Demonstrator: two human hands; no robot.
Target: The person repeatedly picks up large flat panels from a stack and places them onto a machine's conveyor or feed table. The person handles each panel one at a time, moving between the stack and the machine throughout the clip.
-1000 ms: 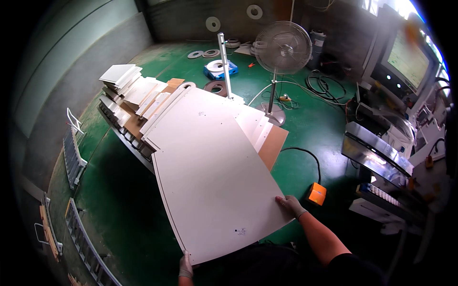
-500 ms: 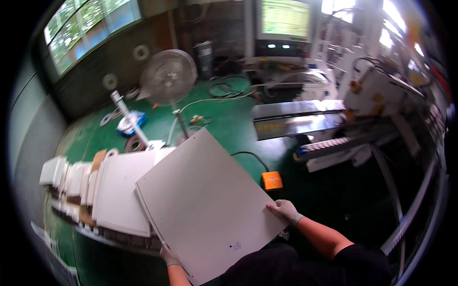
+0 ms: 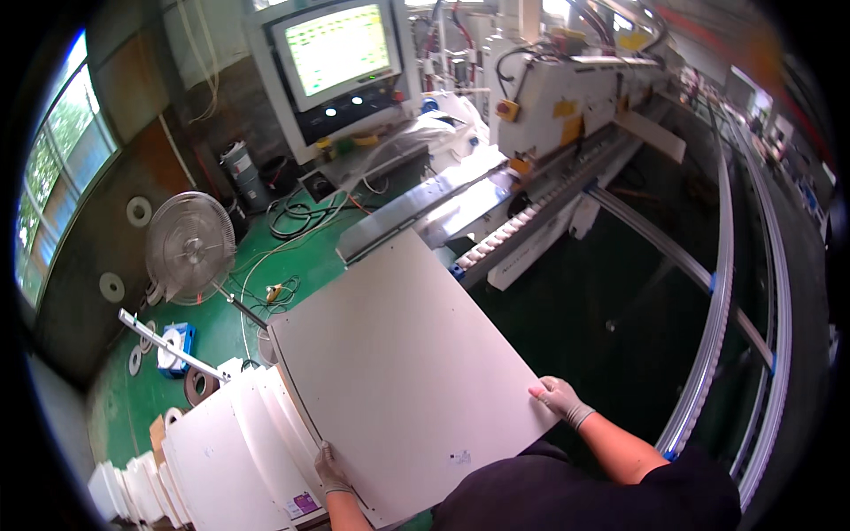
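Note:
A large white flat panel (image 3: 398, 363) with a few small holes and a small printed label near its lower edge lies across my two gloved hands. At its left edge my left hand (image 3: 331, 467) grips it, fingers over the rim. My right hand (image 3: 560, 400) is closed on the right edge, thumb on the top face. Fingers beneath the panel are hidden. Just left of the panel, more white panels (image 3: 217, 451) stand in a row, one bearing a purple label.
Ahead is a machine with a metal bed (image 3: 425, 199) and a toothed conveyor track (image 3: 509, 234). A screen (image 3: 336, 49) stands beyond it. Metal rails (image 3: 708, 354) run along the right. A fan (image 3: 191, 248), hoses and tape rolls stand or lie on the left side.
My view has turned to the right. The panel, held in both hands, has swung rightward, its far corner now seen by the machine bed; both hands keep their hold.

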